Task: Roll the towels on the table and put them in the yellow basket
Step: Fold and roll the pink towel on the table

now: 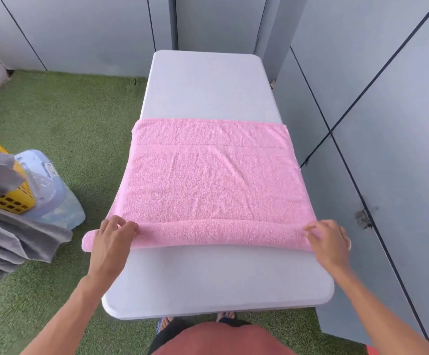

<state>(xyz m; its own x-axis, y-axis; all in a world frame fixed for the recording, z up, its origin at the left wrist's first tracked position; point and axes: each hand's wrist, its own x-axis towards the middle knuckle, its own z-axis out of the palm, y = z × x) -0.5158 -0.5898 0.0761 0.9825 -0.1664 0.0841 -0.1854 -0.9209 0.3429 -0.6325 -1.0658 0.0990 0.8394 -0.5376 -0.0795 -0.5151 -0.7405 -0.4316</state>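
pink towel [212, 185] roll under left hand [112, 239] and right hand [328, 242], fingers curled

Single head view, looking forward and steeply down, close over table [208, 85].

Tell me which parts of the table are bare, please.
Two patches: between the pink towel and the table's near edge, and beyond the towel's far hem. The middle is crowded: towel across the full width, left hand and right hand on its roll.
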